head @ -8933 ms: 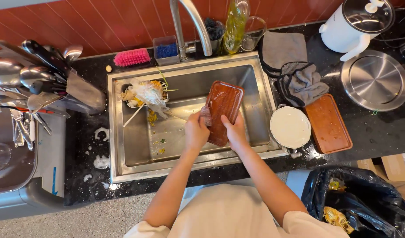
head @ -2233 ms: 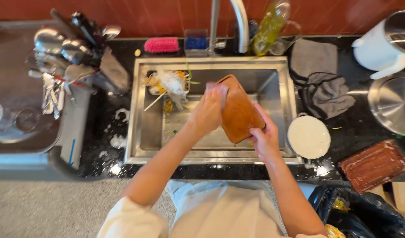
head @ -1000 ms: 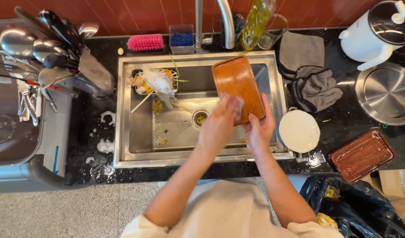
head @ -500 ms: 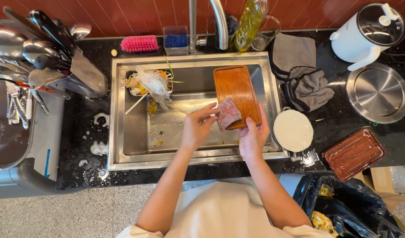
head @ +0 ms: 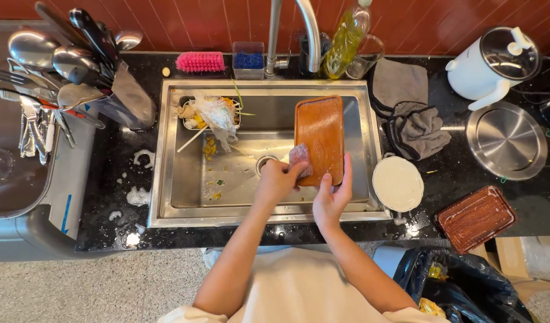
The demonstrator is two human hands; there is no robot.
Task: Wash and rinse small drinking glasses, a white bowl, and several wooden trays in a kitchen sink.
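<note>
Scrubbing stance over the sink (head: 167, 197). Left hand (head: 276, 179) closed on a pinkish-grey sponge (head: 300, 158), pressing it to the lower left part of a wooden tray (head: 318, 139). Right hand (head: 333, 197) grips the tray's near short edge, thumb on the face, fingers up the right side.

Tray sits inside the basin on its right half, just ahead of both hands, long axis running away from the person toward the faucet (head: 308, 30); far end looks raised against the back wall, though the tilt is hard to judge from above. Both hands touch it; the right holds, the left works.

Food scraps (head: 209, 116) and a plastic wrapper lie in the basin's far left corner; the drain (head: 264, 162) is partly covered by the left hand.

On the counter (head: 107, 179), right side: white plate (head: 397, 183), grey cloths (head: 415, 125), steel lid (head: 505, 139), second brown tray (head: 475, 218). Left side: utensil rack (head: 59, 66), suds. Tray underside and the sponge's working face are hidden.
</note>
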